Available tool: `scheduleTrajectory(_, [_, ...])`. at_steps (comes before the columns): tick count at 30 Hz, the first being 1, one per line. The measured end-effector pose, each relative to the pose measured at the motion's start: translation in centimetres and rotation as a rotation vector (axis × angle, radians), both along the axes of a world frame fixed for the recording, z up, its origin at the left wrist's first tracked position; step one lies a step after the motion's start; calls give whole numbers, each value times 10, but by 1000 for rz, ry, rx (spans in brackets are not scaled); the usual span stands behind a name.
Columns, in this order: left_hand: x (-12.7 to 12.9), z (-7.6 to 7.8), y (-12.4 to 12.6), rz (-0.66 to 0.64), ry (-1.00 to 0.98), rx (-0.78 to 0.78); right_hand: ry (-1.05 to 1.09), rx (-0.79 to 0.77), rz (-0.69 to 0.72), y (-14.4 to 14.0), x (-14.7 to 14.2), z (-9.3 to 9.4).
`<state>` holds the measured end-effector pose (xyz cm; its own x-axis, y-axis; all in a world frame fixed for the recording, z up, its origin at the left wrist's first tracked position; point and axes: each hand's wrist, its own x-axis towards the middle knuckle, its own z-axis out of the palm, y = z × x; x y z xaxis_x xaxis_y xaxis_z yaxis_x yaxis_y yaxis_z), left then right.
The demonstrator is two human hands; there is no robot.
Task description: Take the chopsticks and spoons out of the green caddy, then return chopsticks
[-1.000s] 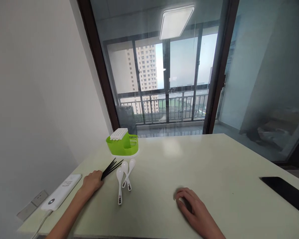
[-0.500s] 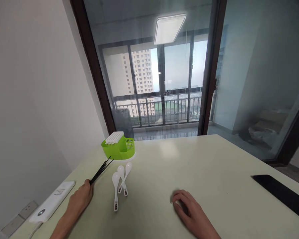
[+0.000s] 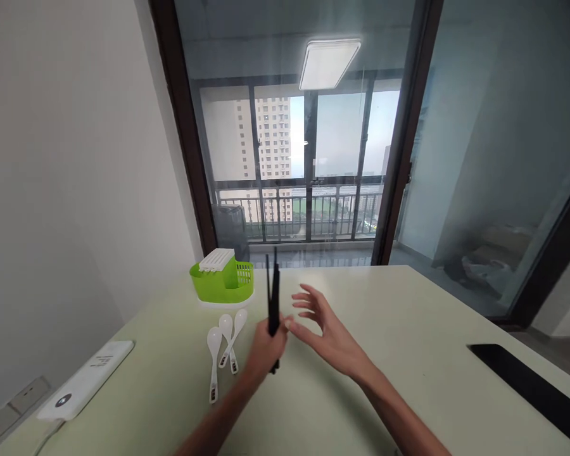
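My left hand (image 3: 266,347) is closed around a bundle of black chopsticks (image 3: 274,294), held up over the middle of the table with their tips pointing away from me. Just right of it, my right hand (image 3: 325,329) is raised with its fingers apart and nothing in it; its thumb comes close to the left hand, and I cannot tell whether they touch. Left of my left hand lie three white spoons (image 3: 214,345), two of them crossed. Behind the spoons stands a green utensil holder (image 3: 218,288) with a white slotted top (image 3: 217,259).
A white power bank (image 3: 88,380) with a cable lies at the table's left edge, by the wall. A flat black object (image 3: 527,389) lies at the right. Glass doors and a balcony stand beyond the table's far edge (image 3: 342,268).
My left hand has lifted the chopsticks and brought them right, turning them more upright. My right hand has risen off the table and moved left toward them, its fingers spreading.
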<state>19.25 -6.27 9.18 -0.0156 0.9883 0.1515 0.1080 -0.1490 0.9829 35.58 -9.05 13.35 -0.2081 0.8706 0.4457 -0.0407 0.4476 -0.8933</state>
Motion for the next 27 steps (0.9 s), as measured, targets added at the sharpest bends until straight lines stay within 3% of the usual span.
scheduleTrajectory(3, [29,-23,14,-88,-26,115,95,-25,51,10,-14,25])
scheduleTrajectory(6, [36,-40,24,-57,-29,169,155,-64,90,15,-26,31])
scheduleTrajectory(15, [37,-74,22,-107,16,129,112,-148,-83,31,-45,-9])
scheduleTrajectory(21, [32,-81,17,-83,61,100,109,-207,14,49,-51,-31])
scheduleTrajectory(23, [30,-81,14,-64,92,95,-6,-188,-11,56,-49,-33])
scheduleTrajectory(27, [26,-78,-3,-9,208,76,-302,-153,-206,82,-41,-38])
